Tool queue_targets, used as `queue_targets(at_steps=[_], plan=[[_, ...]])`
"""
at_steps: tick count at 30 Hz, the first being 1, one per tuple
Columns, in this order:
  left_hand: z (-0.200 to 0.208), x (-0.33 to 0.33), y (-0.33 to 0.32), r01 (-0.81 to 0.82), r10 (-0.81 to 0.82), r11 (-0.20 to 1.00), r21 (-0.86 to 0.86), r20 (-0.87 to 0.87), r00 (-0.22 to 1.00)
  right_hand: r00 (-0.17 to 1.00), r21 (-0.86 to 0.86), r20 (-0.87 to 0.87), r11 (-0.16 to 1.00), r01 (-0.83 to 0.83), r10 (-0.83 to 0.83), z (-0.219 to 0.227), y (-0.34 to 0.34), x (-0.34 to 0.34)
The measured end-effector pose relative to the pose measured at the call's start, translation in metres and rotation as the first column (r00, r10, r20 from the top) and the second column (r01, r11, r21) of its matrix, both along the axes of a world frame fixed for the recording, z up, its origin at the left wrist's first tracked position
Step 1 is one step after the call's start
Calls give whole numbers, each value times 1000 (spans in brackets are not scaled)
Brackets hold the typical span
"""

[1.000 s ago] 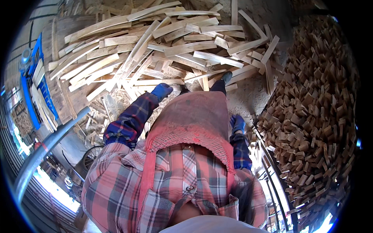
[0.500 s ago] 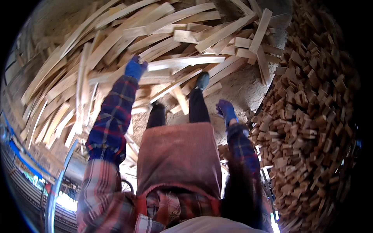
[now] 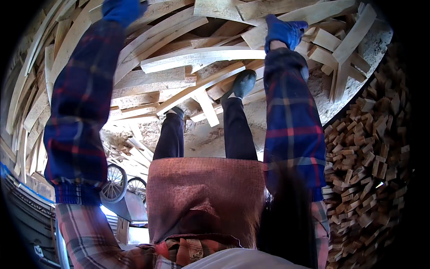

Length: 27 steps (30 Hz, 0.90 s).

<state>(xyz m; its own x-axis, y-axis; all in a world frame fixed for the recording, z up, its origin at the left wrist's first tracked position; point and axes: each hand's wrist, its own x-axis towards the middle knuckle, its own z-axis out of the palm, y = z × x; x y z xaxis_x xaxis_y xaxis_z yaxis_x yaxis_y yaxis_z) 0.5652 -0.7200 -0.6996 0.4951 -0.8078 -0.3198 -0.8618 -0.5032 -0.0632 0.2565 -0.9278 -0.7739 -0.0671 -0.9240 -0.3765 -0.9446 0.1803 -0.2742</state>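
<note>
Both my hands wear blue gloves and reach over a pile of long, pale wooden boards. My left hand (image 3: pixel 122 10) is at the top left edge of the view, on or just above the boards there; its fingers are partly cut off, so any grip is unclear. Farther right, my right hand (image 3: pixel 285 32) lies over a long board (image 3: pixel 320 12), thumb and fingers spread apart, with no clear grip showing. Nearer than the hands lies a slightly curved pale board (image 3: pixel 201 57), which neither hand is visibly holding.
At the right rises a tall heap of short cut wood blocks (image 3: pixel 363 161). My dark shoe (image 3: pixel 245 83) stands among the boards, over bare ground. Behind me at the lower left is a cart with spoked wheels (image 3: pixel 113 183). Crossed short boards (image 3: pixel 344 49) lie at the upper right.
My right hand has swung from low beside my leg up over the boards. My left hand has moved farther up and left. The view has shifted, bringing the boards closer.
</note>
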Motion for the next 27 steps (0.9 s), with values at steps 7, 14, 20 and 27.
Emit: queue_targets(at_steps=[7,14,20,27], plan=[[33,1,-9,130,-147,986,104,171,974,495,582,674,807,102,-549,38,-29,-136],[78,11,37,6,-15,903,429,19,1000,309,777,525,595,206,-793,197,56,-159],[150,39,103,-163,217,873,459,-66,974,443,779,470,595,200,-764,333,158,-168],[207,27,161,-129,355,893,431,-498,791,72,876,245,253,412,-967,435,324,-294]])
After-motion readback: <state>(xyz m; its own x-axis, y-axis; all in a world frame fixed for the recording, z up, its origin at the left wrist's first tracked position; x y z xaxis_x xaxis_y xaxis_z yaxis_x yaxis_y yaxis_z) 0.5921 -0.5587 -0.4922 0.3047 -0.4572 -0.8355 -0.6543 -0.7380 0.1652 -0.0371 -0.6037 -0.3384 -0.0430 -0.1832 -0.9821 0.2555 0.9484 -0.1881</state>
